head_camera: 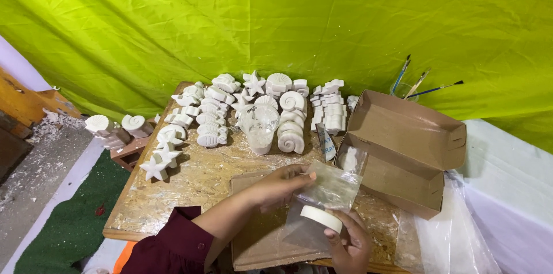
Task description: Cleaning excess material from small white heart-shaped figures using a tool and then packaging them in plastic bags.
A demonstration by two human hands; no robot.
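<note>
Two bare hands work over the speckled chipboard table [173,187], just above a flat piece of brown cardboard [253,239]. The left hand [282,184], reaching out of a dark maroon sleeve [173,248], pinches the top edge of a small clear plastic bag [331,190] between thumb and fingers, closed on the film. The right hand [348,245] is closed around a flat round white plaster disc [321,218], holding it by the rim at the lower part of the bag; whether the disc is already inside the film or just at its mouth cannot be told.

To do this step well, I judge that the left hand should keep the mouth of the bag taut and open, so the film does not fold over the disc's edge. The right hand does best gripping the rim lightly, since plaster of this kind probably chips if squeezed or knocked. Feeding the disc in edge first, flat to the film, should avoid snagging.

An open brown cardboard box [403,153] stands just to the right of the hands, with one small white plaster figure [348,160] in a clear wrap at its near corner. Farther back on the table lie many white plaster shells and stars [230,110] around a clear plastic cup [260,127]. Paintbrushes [417,84] stand behind the box against the lime-green tarpaulin [288,20].
</note>
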